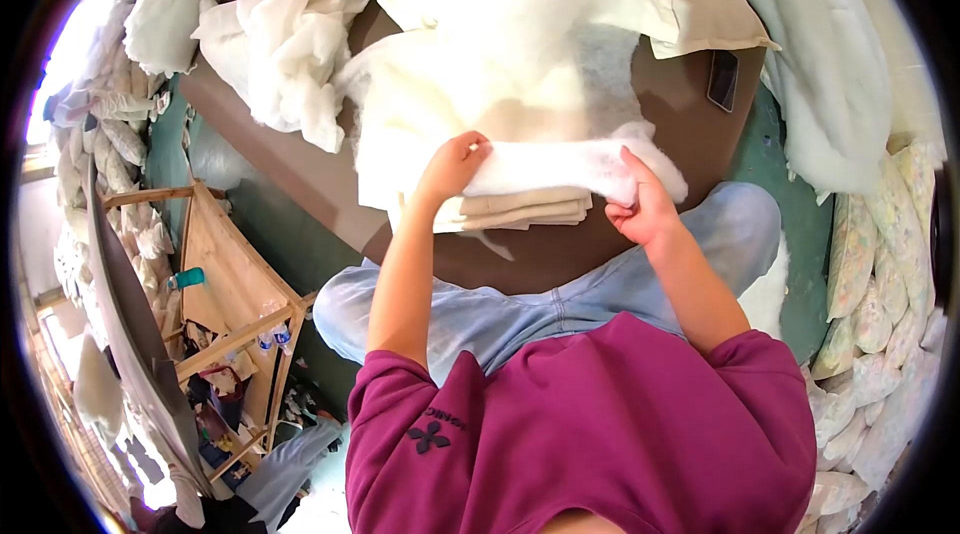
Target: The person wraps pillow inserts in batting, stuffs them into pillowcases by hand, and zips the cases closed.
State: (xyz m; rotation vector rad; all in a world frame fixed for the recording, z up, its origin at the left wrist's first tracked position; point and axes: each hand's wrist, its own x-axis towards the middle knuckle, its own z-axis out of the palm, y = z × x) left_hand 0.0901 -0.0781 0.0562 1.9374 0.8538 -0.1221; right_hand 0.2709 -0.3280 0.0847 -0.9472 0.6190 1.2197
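A narrow strip of white fluffy batting point(550, 166) is stretched between my hands above my lap. My left hand point(457, 166) is closed on its left end. At the right end, my right hand point(645, 202) pinches the batting, and a loose fluffy tuft sticks out past the fingers. Just below the strip lies a stack of folded cream cloth point(525, 210). A large thin sheet of white batting point(500, 74) spreads over the brown padded surface point(285, 179) beyond my hands.
A crumpled heap of batting point(290, 59) lies at the upper left. A dark phone point(722, 80) rests near the right edge, beside a cream cushion cover point(705, 9). Stuffed bundles point(870, 304) are piled at right. A wooden frame point(235, 279) stands on the green floor at left.
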